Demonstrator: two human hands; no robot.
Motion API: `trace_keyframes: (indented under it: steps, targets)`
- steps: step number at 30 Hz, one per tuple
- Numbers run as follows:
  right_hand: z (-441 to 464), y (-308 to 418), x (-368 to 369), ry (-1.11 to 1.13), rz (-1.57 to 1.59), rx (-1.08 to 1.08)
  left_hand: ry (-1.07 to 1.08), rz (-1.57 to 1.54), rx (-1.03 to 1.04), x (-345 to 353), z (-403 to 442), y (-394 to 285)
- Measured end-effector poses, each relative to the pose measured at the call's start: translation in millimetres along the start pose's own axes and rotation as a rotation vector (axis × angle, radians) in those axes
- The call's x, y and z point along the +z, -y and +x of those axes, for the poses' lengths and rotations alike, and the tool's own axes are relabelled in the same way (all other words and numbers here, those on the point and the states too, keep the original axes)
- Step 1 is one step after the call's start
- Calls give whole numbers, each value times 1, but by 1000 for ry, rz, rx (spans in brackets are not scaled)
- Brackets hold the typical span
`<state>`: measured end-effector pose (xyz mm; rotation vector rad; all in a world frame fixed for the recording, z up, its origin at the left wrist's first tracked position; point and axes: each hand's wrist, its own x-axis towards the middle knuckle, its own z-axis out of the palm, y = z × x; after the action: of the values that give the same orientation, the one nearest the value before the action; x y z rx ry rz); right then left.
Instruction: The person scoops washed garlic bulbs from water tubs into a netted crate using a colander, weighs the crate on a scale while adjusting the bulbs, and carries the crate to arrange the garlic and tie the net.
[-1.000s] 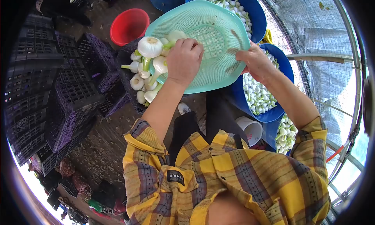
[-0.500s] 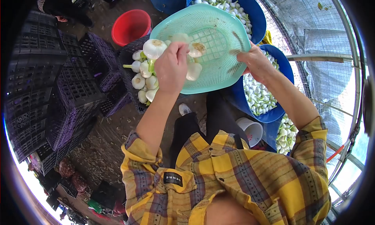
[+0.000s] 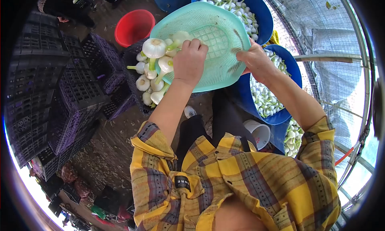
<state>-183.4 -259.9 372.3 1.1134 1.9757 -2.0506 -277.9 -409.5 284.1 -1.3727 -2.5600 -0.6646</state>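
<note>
A mint-green mesh plastic basket [image 3: 218,80] is tilted to the left. My right hand [image 3: 258,61] grips its right rim. Inside its left part, my left hand [image 3: 190,61] has closed, curled fingers; what they hold, if anything, is hidden. Large white garlic bulbs [image 3: 154,48] with short green stems lie around the basket's left rim, just left of that hand. Below them a black plastic crate [image 3: 130,56] holds several more bulbs, partly covered by the basket and my left forearm.
Blue tubs [image 3: 266,26] of small garlic bulbs stand to the right. A red bucket [image 3: 135,28] stands behind the crate, and a white bucket [image 3: 258,134] by my legs. Stacked black crates [image 3: 76,86] fill the left. Another person's dark-clothed legs [image 3: 72,12] show at upper left.
My left hand has moved slightly right and its fingers now curl down into the basket. More bulbs lie at the crate's right side. Basket and right hand have shifted a little left.
</note>
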Motion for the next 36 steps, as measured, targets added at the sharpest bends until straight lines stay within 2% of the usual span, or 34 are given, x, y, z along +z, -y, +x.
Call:
trace_keyframes:
  steps: [4, 16, 19, 24, 28, 31, 32, 36]
  targets:
    - [0, 0, 1, 9, 12, 11, -16, 14, -7, 2, 2, 2]
    - [5, -10, -4, -17, 15, 19, 54, -205, -294, -2, -4, 18]
    - [6, -9, -5, -5, 41, 12, -35, -262, -277, -6, -10, 24]
    - [15, -3, -10, -44, 7, -66, -275, -607, -375, -39, -30, 20]
    - [22, 12, -6, -101, -107, -258, -391, -721, -480, -52, -74, 24]
    - [36, 14, 2, -213, -605, -731, -402, -689, -557, -48, -117, 35]
    - [29, 18, 10, -194, -667, -699, -387, -675, -594, -48, -129, 36]
    - [34, 3, 34, -238, -853, -902, -327, -724, -750, -46, -163, 36]
